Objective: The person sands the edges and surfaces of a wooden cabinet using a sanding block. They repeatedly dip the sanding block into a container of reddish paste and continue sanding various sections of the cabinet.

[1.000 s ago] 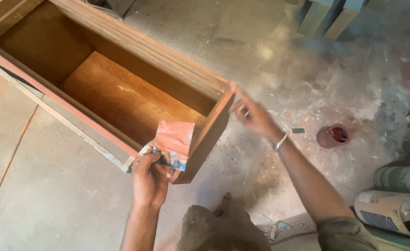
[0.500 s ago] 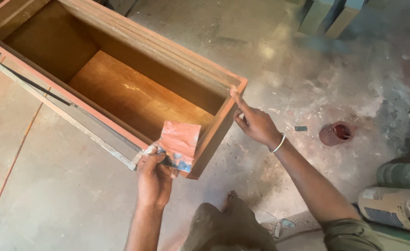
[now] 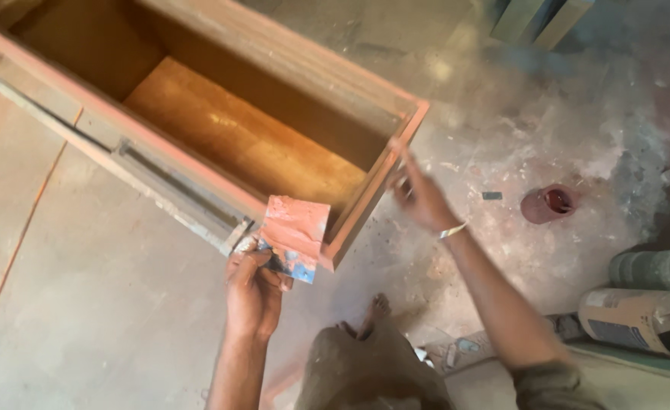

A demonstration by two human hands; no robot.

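The left hand (image 3: 255, 292) is clamped on a folded sheet of sandpaper (image 3: 295, 234), thumb and fingers pinching its lower edge. The sheet is reddish on its face, with a blue printed back showing at the bottom fold, and it rests against the near corner of the box (image 3: 236, 144). The right hand (image 3: 418, 193) lies on the box's right end wall with fingers spread and flat, gripping nothing; motion blur hides the fingertips.

The box is a long, open wooden case lying on the floor (image 3: 107, 304), its near corner pointing toward the person's bare foot (image 3: 373, 311). Its top rims and outer walls look dull, pinkish and matte, as if coated with filler or primer and dusted, while the inner bottom panel shines a warm amber. A grey metal slide (image 3: 160, 182) runs along the near long wall. Judging by this, the rims seem largely rubbed down and the sanding is at the near corner; how much of the outer walls remains cannot be told.

The floor is rough grey concrete with pale powder spread to the right. There, 1 small round red lid (image 3: 551, 203) lies, and 2 tube-shaped cartridges (image 3: 639, 319) rest by the right edge.
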